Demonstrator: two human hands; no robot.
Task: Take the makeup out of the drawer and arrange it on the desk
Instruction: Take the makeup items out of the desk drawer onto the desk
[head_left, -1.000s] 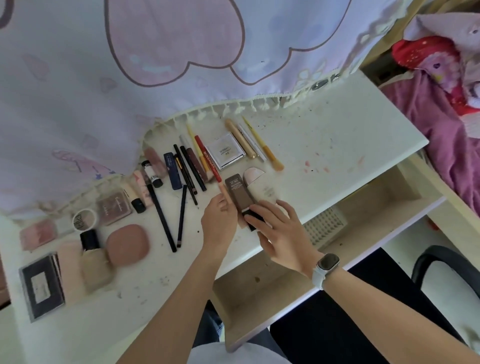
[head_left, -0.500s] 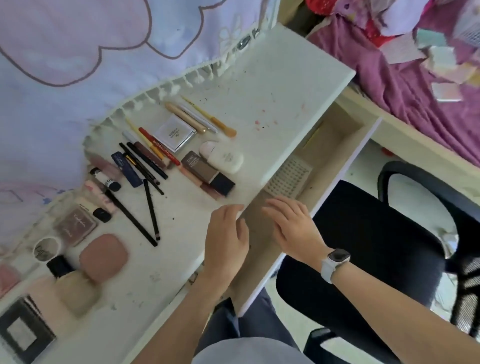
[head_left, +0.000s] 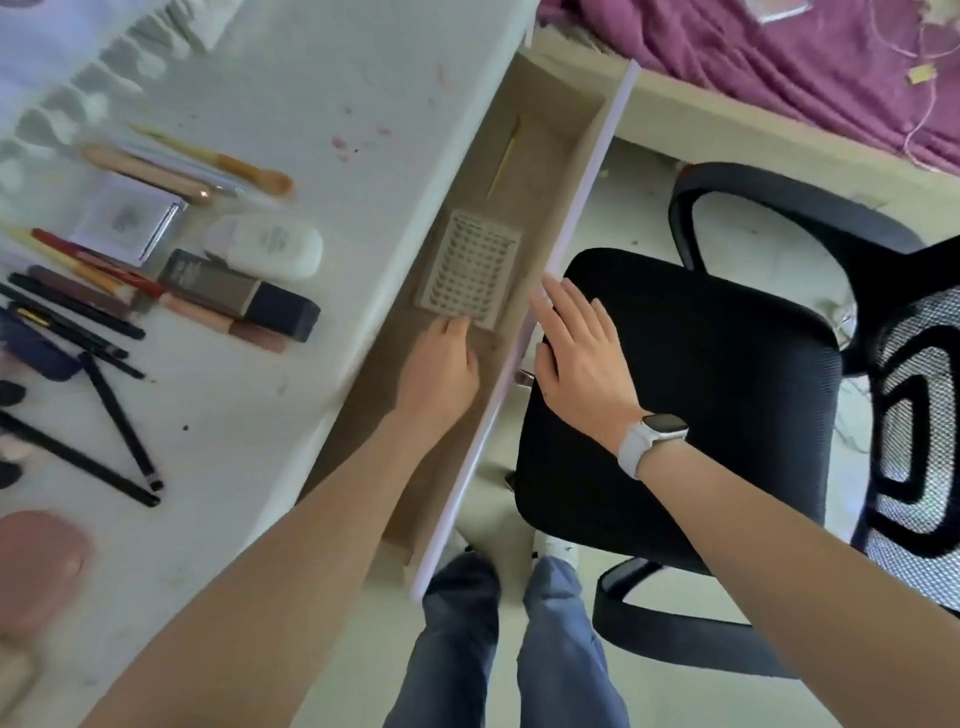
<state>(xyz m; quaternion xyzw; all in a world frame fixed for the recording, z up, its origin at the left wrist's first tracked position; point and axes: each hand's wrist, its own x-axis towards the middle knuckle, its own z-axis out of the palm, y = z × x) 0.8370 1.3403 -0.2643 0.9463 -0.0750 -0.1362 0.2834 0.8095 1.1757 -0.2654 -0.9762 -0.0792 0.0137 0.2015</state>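
- A white desk surface (head_left: 322, 93) fills the upper left, its left edge cut off by the frame; a pale fringed cloth along the far side is blurred.
- A black office chair (head_left: 691, 395) stands to the right, its mesh back cut off at the frame edge.
- An open drawer (head_left: 566, 156) runs diagonally between surface and chair, its near end hidden under the left forearm.
- The left hand (head_left: 441, 374) reaches down into the drawer; its fingers touch the near edge of the tray, and their tips are too hidden to tell whether they grip.
- The right hand (head_left: 582, 353), with a white watch on the wrist, rests on the drawer's front panel, fingers straight and spread.
- A pale gridded false-lash tray (head_left: 470, 267) lies flat on the drawer floor, with a thin yellow stick (head_left: 501, 163) beyond it.
- Makeup lies on the surface: a white oval bottle (head_left: 270, 247), a brown tube with a black cap (head_left: 239, 293), and blurred pencils (head_left: 78, 312).
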